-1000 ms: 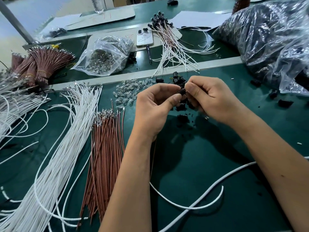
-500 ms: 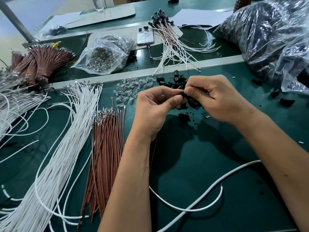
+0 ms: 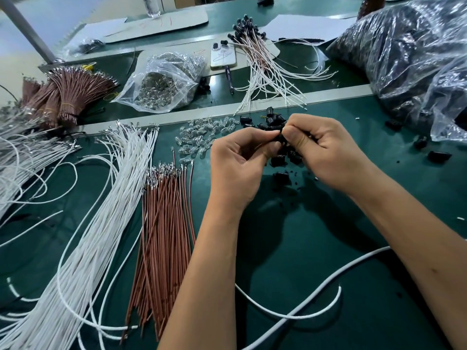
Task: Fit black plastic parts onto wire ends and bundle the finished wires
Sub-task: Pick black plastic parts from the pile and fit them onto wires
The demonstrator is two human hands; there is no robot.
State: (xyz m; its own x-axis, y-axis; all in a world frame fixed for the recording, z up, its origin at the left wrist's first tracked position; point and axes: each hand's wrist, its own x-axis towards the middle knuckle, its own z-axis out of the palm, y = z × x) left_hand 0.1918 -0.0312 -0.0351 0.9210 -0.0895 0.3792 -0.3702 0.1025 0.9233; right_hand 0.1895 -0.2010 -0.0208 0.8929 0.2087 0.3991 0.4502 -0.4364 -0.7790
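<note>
My left hand point(image 3: 240, 160) and my right hand point(image 3: 326, 150) meet above a small heap of loose black plastic parts point(image 3: 274, 122) on the green table point(image 3: 290, 248). Between the fingertips of both hands sits one black plastic part point(image 3: 280, 137), pinched from each side. A thin wire end seems to run under my left fingers, mostly hidden. A white wire point(image 3: 298, 314) loops on the table below my forearms. Loose brown wires point(image 3: 161, 223) and white wires point(image 3: 96, 236) lie to the left. Finished wires with black ends point(image 3: 260, 61) fan out at the back.
Small clear bulbs point(image 3: 199, 140) lie scattered left of the hands. A clear bag of metal pieces point(image 3: 164, 82), a phone point(image 3: 223, 55) and tied brown bundles point(image 3: 73, 94) sit behind a grey rail. A large plastic bag of black parts point(image 3: 409, 56) fills the right.
Both hands stayed over the heap, still holding the black part between them. My left fingers curled in closer and my right fingertips shifted on the part.
</note>
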